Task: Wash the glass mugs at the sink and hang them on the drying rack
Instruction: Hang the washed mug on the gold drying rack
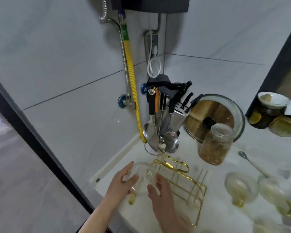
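Observation:
A clear glass mug (142,178) with a yellow handle sits at the left end of the gold wire drying rack (183,180) on the white counter. My left hand (120,181) holds the mug's left side, thumb across the glass. My right hand (160,190) holds its right side with fingers against the glass. Two more glass mugs (241,187) (275,194) with yellow handles lie on the counter to the right of the rack. The sink is not in view.
A utensil stand (160,125) with spoons and ladles stands behind the rack, next to a knife block (180,111). A glass jar (215,143), a glass pot lid (225,115) and a spoon (252,163) lie at the right. Jars (265,113) fill the far right.

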`<state>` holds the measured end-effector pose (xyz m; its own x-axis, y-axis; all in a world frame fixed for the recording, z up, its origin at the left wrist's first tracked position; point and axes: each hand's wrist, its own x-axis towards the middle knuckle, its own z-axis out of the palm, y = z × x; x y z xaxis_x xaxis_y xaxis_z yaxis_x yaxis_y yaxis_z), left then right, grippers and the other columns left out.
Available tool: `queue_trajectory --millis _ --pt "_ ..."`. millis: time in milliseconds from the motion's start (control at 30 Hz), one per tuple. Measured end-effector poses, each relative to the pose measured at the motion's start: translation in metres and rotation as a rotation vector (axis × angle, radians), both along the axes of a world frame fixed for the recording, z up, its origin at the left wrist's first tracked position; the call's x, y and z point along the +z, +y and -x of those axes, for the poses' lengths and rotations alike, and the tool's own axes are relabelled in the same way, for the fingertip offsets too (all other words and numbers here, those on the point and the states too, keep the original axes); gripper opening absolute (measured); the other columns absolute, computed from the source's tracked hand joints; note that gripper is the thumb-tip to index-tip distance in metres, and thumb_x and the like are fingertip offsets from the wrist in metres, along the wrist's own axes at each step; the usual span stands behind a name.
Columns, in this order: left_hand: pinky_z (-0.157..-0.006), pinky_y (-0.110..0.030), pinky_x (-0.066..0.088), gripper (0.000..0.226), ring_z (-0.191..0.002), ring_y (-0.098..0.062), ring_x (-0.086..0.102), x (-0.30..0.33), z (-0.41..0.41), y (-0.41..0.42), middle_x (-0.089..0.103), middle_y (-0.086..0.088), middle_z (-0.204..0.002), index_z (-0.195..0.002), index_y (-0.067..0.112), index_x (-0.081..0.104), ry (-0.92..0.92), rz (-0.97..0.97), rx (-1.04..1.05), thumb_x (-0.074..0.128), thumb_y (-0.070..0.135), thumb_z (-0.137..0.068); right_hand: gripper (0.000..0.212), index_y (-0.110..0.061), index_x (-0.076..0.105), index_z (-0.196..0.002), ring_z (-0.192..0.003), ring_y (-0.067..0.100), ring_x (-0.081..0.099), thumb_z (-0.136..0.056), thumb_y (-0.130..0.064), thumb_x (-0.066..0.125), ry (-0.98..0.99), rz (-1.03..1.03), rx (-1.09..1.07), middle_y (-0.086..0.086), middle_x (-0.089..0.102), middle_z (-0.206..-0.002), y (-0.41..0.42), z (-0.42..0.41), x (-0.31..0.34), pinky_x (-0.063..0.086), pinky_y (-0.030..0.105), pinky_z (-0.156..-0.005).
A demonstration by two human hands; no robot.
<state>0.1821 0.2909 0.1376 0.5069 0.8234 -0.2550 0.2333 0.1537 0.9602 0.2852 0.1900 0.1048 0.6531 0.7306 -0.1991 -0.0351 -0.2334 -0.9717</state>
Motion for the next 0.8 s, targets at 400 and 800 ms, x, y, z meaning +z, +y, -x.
queue_trajectory --millis 400,800 --pt "-0.081 -0.037 0.057 0.041 -0.111 -0.022 0.059 -0.032 -0.007 0.069 0.05 0.0 -0.129 -0.129 0.029 0.053 0.125 0.022 -0.255 0.062 0.023 -0.09 0.053 -0.014 0.036 -0.144 -0.131 0.018 0.043 -0.094 -0.002 0.05 -0.132 0.143 -0.208 0.004 0.042 -0.142 0.049 0.023 -0.016 0.041 0.041 -0.108" --pt "-0.078 -0.034 0.056 0.025 -0.096 -0.014 0.061 -0.059 -0.006 0.087 0.056 0.011 -0.103 -0.099 0.045 0.054 0.16 0.005 -0.379 0.065 0.025 -0.088 0.048 -0.015 0.043 -0.139 -0.128 0.013 0.042 -0.094 -0.004 0.052 -0.177 0.215 -0.295 0.003 0.047 -0.137 0.053 0.036 -0.025 0.032 0.026 -0.111"
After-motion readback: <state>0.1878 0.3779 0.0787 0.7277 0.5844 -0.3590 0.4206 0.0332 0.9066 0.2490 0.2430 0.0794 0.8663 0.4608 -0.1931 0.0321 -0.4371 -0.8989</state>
